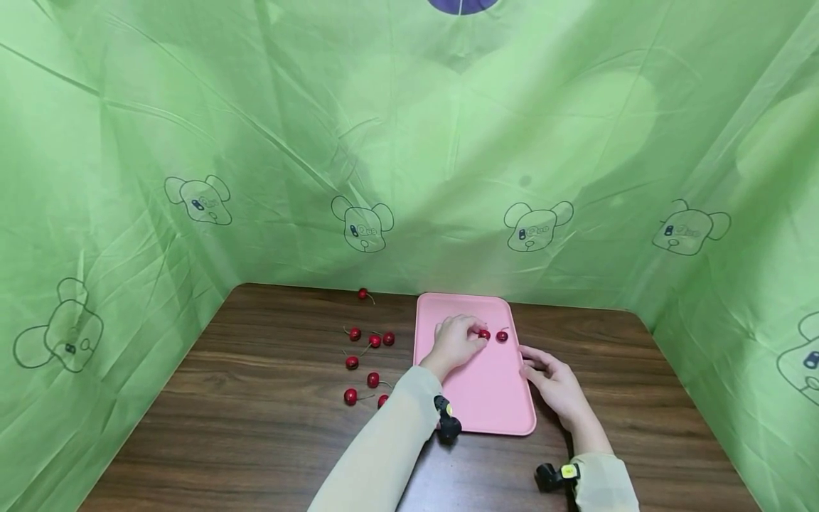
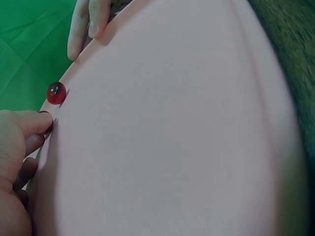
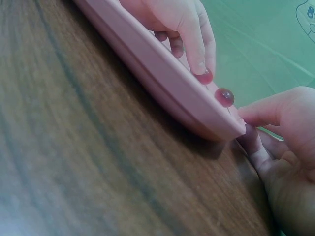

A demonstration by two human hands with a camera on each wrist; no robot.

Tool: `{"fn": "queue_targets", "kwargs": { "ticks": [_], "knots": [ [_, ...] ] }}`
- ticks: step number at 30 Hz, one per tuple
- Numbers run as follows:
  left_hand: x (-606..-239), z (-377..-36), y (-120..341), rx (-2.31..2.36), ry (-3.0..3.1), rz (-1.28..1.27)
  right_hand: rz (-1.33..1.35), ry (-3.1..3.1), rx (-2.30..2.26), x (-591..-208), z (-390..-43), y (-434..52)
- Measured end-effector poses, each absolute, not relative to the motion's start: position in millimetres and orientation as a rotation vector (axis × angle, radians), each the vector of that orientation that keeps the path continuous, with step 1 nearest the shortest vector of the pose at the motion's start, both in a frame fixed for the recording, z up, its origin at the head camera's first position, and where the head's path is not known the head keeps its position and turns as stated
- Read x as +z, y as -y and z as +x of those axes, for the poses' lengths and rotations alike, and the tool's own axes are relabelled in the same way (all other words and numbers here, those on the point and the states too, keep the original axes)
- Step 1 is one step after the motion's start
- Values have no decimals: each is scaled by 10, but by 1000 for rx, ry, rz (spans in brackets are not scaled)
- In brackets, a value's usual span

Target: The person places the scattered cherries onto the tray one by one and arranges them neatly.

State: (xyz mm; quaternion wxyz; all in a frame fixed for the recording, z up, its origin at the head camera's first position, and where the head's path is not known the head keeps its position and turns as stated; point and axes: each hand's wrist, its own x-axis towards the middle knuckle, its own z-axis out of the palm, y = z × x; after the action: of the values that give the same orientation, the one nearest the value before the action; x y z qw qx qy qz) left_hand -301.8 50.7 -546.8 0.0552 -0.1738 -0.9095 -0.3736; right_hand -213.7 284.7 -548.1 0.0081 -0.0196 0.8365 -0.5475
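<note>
A pink tray (image 1: 493, 398) lies on the wooden table. My left hand (image 1: 475, 337) reaches over the tray's far half and pinches a red cherry (image 1: 484, 334) at its fingertips, low over the tray floor. A second cherry (image 1: 502, 336) lies loose on the tray just to the right of it. In the right wrist view the held cherry (image 3: 204, 76) sits under the left fingertips and the loose one (image 3: 224, 97) is near the rim. My right hand (image 1: 530, 364) holds the tray's right rim, thumb on top (image 3: 261, 113).
Several loose red cherries (image 1: 373, 380) with stems are scattered on the brown table (image 1: 256, 427) left of the tray, one (image 1: 362, 293) near the back. Green printed cloth (image 1: 409, 142) walls in the table at the back and both sides.
</note>
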Motion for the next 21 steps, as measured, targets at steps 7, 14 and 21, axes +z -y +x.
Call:
{"fn": "queue_targets", "kwargs": {
  "ticks": [7,14,21],
  "knots": [
    [-5471,-3015,-497,-1137,2744,-539,-54,-2618,-1696,-5487,-2137,-2852],
    [-5422,-2999,-463,-1150,2778,-569,-54,-2614,-1706,-5498,-2145,-2858],
    [-5350,-2969,-405,-1177,2773,-623,-55,-2602,-1715,-5476,-2128,-2852]
  ]
}}
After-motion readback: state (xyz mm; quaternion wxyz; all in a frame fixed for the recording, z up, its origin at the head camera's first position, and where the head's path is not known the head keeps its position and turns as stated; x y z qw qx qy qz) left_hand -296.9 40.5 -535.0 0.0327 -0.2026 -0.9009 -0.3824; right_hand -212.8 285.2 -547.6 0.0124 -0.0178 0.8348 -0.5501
